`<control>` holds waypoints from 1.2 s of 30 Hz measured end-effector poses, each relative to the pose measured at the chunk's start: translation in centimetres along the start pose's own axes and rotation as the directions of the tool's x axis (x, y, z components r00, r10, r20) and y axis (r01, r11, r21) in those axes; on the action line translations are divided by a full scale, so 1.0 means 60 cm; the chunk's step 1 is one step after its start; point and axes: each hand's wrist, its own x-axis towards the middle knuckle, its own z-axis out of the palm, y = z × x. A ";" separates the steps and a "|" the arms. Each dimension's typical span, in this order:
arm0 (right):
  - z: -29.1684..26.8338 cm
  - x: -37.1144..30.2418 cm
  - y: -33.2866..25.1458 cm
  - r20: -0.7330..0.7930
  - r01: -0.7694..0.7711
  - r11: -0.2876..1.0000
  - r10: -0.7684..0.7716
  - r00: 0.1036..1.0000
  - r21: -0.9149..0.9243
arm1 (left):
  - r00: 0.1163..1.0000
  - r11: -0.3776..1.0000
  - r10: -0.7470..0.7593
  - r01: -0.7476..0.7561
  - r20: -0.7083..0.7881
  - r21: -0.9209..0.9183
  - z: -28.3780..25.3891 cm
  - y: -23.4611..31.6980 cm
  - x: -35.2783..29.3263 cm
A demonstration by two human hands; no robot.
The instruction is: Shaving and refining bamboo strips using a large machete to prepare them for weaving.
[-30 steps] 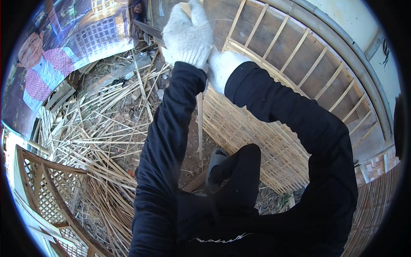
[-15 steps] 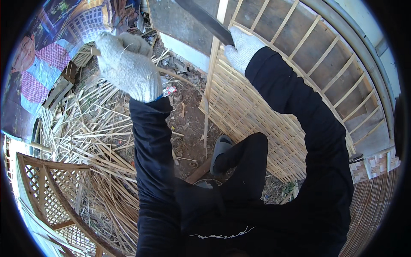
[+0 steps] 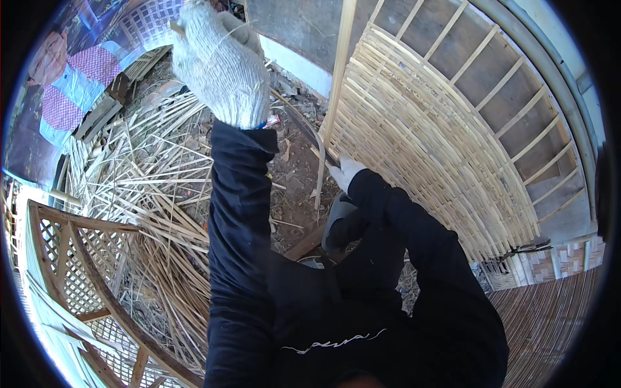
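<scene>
White knitted work gloves cover both my hands. My left hand [image 3: 223,68] is raised at the upper left, its fingers closed round a thin bamboo strip [image 3: 320,178]. One end of the strip pokes out past the glove; the other bends down over the bare soil. Lower and nearer to me, my right hand [image 3: 346,173] grips a long-bladed knife. Its dark blade [image 3: 301,124] points up and left, lying along the strip. Whether the edge touches the strip I cannot tell. The handle is hidden in the glove.
A woven bamboo panel [image 3: 414,129] on a slatted frame stands at the right. Split bamboo strips [image 3: 168,252] are heaped at the left beside a wooden lattice [image 3: 77,278]. A printed banner [image 3: 84,64] hangs at the upper left. My shoe [image 3: 337,220] rests on the soil.
My right hand has swung the knife down from the top of the panel toward me, beside the strip. My left hand is a little higher and further right in the picture, still gripping the strip.
</scene>
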 end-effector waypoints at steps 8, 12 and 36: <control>0.025 -0.068 -0.051 0.602 -0.584 0.293 0.033 0.798 0.757 | 0.957 0.973 -0.233 0.230 -0.174 -0.035 0.023 0.081 0.005; 0.039 -0.074 -0.042 0.669 -0.652 0.151 -0.133 0.731 0.743 | 0.966 0.972 -0.229 0.221 -0.118 -0.073 0.015 0.098 0.001; 0.006 -0.198 -0.168 -0.366 0.364 0.783 -0.188 0.911 0.505 | 0.959 0.950 -0.281 0.275 -0.023 -0.151 -0.052 0.120 0.012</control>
